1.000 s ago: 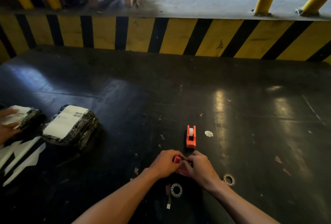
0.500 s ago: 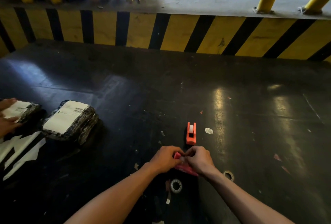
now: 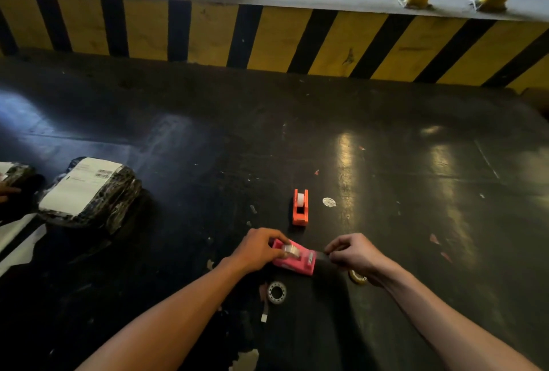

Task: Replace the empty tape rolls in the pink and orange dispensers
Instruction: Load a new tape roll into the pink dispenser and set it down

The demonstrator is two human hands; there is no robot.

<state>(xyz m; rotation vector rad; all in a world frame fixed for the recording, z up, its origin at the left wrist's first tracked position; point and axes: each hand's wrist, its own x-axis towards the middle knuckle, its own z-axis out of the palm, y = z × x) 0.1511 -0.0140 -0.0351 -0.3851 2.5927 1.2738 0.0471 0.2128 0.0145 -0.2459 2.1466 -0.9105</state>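
The pink dispenser (image 3: 297, 262) lies on the dark surface near me, with a clear tape roll (image 3: 291, 249) seated in it. My left hand (image 3: 258, 249) grips its left end over the roll. My right hand (image 3: 353, 253) pinches the free end of the tape (image 3: 322, 255), drawn out past the dispenser's cutter on the right. The orange dispenser (image 3: 300, 207) stands just beyond, holding a white roll. A tape roll (image 3: 276, 292) lies flat in front of the pink dispenser. A yellowish roll (image 3: 357, 277) shows partly under my right wrist.
A wrapped parcel with a white label (image 3: 89, 192) sits at the left, another parcel (image 3: 15, 173) at the left edge with another person's fingers (image 3: 7, 191) beside it. A white sticker (image 3: 329, 202) lies right of the orange dispenser. A yellow-and-black striped kerb (image 3: 267, 38) bounds the far side.
My hands were together over the pink dispenser. My right hand has now moved right, drawing the tape end out past the cutter, which uncovers the dispenser and its roll.
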